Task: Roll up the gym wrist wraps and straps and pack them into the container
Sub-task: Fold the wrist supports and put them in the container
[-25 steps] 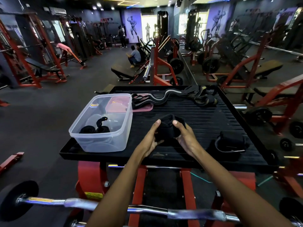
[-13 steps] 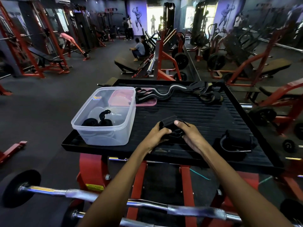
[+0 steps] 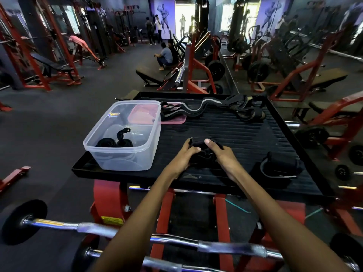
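Black fabric is bunched between both hands at the middle of the black ribbed platform tray [image 3: 245,134]: the left hand [image 3: 183,157] and right hand [image 3: 223,157] are each clamped on the black wrist wrap [image 3: 200,152], right thumb pressing over its top, so this looks like the rolling step. Next, I'd judge, the coil needs tightening, then a carry left into the clear plastic container [image 3: 125,152], where two black rolled straps [image 3: 115,142] already sit.

We are looking forward and down from our head, close above the worktop [image 3: 255,138], gym floor stretching beyond our grip.
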Demonstrator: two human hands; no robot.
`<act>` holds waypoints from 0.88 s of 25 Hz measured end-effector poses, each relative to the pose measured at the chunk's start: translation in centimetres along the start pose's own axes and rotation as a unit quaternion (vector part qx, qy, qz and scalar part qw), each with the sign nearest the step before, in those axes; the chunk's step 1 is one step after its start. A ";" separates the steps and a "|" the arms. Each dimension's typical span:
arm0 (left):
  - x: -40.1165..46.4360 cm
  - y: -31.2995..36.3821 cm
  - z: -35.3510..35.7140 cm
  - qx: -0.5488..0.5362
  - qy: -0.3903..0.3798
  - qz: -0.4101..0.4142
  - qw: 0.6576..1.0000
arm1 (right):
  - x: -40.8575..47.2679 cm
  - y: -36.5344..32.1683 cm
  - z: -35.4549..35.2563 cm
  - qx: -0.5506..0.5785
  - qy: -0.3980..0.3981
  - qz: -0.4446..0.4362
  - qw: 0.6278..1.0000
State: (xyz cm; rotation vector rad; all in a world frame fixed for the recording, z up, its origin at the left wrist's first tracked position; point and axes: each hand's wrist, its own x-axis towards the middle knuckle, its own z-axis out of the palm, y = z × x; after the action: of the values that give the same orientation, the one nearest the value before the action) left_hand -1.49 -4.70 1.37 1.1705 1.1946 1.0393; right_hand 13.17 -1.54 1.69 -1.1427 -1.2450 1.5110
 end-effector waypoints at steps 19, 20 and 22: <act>-2.1 -0.6 -1.9 0.222 0.106 0.055 0.968 | -7.4 -6.7 -6.9 -0.681 0.132 0.044 0.719; -2.1 -0.6 -2.0 0.216 0.105 0.051 0.970 | -7.9 -6.7 -8.2 -0.678 0.121 0.121 0.715; -2.2 -0.5 -2.0 0.210 0.101 0.042 0.971 | -8.5 -6.1 -9.5 -0.646 0.117 0.165 0.736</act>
State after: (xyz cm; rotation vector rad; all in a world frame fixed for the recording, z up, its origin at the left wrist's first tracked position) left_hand -3.75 -6.73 1.13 1.4779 1.5919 1.0155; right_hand 24.68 -6.85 8.02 -2.4339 -2.0156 0.4446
